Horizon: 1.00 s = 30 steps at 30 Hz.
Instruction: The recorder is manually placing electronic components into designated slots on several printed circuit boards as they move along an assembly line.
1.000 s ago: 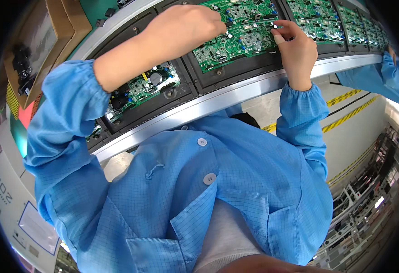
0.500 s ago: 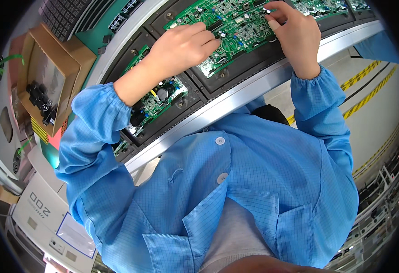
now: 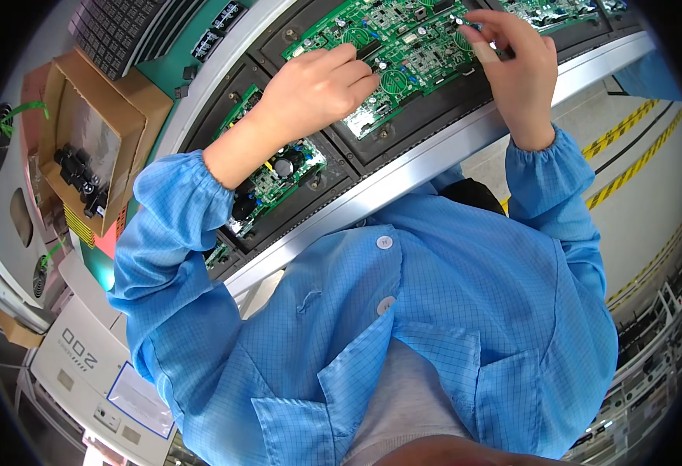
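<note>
Drawn back toward the lower left of the green circuit boards since the frame of a second ago, the left hand now leaves more of the upper row uncovered; the whole view has also swung, so that more of the cardboard box at the left is shown. Beside the same small round-topped component, the right hand has been kept with little change.

The boards are laid in a black carrier at the upper middle of the frame, behind a metal rail. The left hand is loosely curled over their left end, its fingertips turned under; whether anything is held cannot be told. The thumb and forefinger of the right hand are parted slightly, their tips brought to the component; whether it is gripped or only touched cannot be made out.

As far as can be judged, most of the work on these boards is done: they are densely fitted with parts. What is left appears to be confined to the spot at the right fingertips, though hidden areas cannot be checked. Larger parts are already seated on the left-hand board, partly covered by the left arm.
</note>
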Available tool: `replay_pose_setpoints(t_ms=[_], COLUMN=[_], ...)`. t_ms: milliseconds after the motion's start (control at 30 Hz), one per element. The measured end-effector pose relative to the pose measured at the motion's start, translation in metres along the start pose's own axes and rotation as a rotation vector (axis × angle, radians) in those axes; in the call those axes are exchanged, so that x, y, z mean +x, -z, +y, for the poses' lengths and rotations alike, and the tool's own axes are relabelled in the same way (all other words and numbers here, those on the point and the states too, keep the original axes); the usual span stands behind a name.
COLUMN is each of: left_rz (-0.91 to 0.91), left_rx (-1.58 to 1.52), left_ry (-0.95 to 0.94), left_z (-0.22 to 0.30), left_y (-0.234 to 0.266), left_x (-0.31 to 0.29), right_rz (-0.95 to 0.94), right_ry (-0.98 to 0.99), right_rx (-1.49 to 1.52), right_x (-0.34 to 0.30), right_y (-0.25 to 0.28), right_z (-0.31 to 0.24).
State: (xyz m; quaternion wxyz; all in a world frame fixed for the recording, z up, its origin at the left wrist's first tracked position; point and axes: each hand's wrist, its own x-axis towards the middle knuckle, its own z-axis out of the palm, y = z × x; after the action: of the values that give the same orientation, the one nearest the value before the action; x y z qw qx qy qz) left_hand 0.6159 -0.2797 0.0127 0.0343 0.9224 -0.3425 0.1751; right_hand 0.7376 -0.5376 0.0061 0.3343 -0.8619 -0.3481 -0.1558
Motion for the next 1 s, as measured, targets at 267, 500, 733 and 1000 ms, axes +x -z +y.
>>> replay_pose_setpoints(t_ms=[267,500,733,1000], left_rz=[0.004,-0.016,-0.02,-0.068], left_rx=[0.006,0.02,0.076,0.014], left_ry=[0.005,0.037,0.082,0.115], left_z=[0.0,0.003,0.006,0.006], left_y=[0.003,0.004,0.008,0.003], left_x=[-0.001,0.001,0.007,0.008], right_rz=[0.103,0.116,0.128,0.175], right_ry=[-0.02,-0.008,-0.077,-0.247], right_rx=[0.153,0.186,0.319,0.434], right_x=[-0.036,-0.036,-0.034,-0.034], right_y=[-0.001,0.0,-0.002,-0.004], right_z=[-0.001,0.003,0.004,0.003])
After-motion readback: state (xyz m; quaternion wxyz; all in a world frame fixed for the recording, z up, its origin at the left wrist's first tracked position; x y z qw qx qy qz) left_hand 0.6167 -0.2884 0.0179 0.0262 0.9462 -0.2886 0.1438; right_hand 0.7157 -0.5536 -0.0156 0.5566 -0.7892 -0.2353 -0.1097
